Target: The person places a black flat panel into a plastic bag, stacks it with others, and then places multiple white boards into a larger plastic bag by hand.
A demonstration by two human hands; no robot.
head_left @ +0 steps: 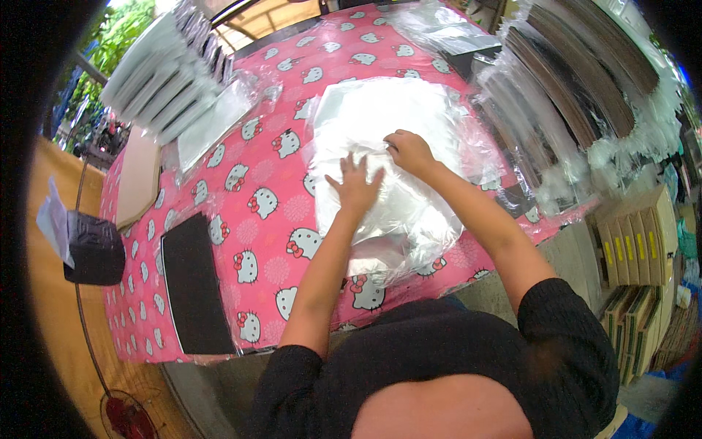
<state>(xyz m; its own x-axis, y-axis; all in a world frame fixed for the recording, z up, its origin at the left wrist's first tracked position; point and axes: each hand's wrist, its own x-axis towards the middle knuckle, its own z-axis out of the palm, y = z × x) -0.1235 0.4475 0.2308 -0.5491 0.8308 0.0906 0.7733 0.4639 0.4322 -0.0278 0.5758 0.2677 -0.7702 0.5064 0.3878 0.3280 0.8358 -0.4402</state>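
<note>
A pile of clear, shiny plastic bags or sheets (409, 205) lies on the table in front of me, with a bright white area toward its far side. My left hand (356, 184) presses on the pile, palm down, its fingers spread. Just to the right and a little farther off, my right hand (409, 151) rests on the plastic with its fingers curled together in a pinch. Whatever may be between those fingertips is too small to make out. Glare hides the edges of the single layers.
A pink cat-patterned cover (274, 227) spans the table. Plastic-wrapped stacks (164, 88) stand at the far left, and tall wrapped dark boards (570, 80) at the right. One black panel (197, 285) lies near left. Cardboard bundles (636, 241) stand beyond the right edge.
</note>
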